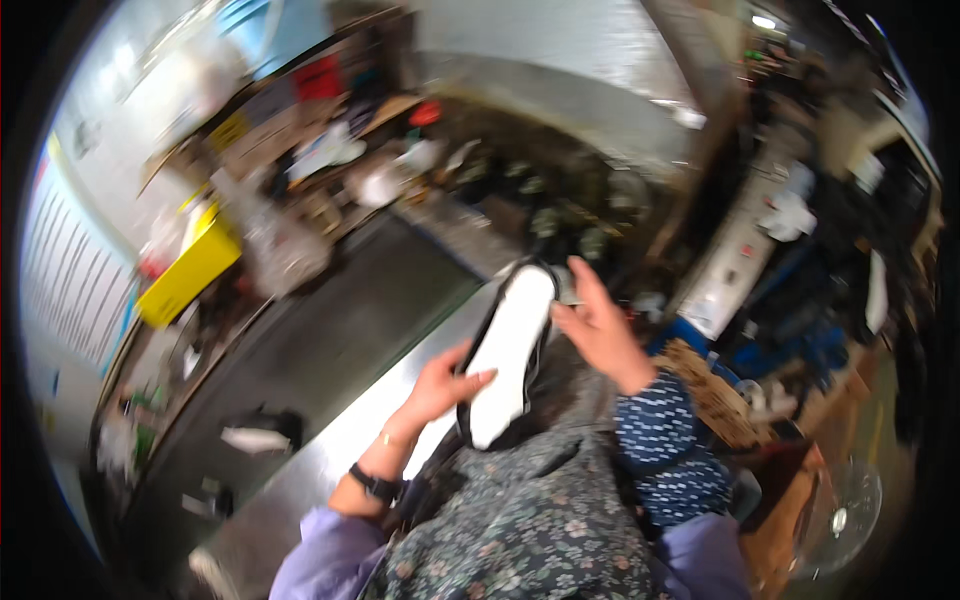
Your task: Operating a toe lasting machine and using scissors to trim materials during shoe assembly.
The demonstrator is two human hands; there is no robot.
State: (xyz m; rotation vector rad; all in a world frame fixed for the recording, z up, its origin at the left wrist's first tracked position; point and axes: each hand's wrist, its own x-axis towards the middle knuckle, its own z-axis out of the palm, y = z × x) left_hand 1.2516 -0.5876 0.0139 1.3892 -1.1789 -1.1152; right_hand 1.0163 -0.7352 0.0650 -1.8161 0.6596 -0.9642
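Observation:
A shoe [510,345] with a long white underside and a black edge is held in front of my body, white face up and tilted. My left hand [440,385] is closed on its lower left side, the thumb lying over the white face. Beside the upper right end of the shoe is my right hand [602,330], its thumb and fingers apart. Motion blur hides whether its fingertips touch the black edge. Another dark item with a white face [262,436] lies on the dark conveyor belt [350,300] to the left.
A metal ledge [355,410] runs along the belt's near side. Beyond the belt are a yellow box [190,268], plastic bags and clutter. Machinery with dark round parts [545,220] stands ahead. On the right are a long light-coloured bench [735,250] and a brown carton [785,500].

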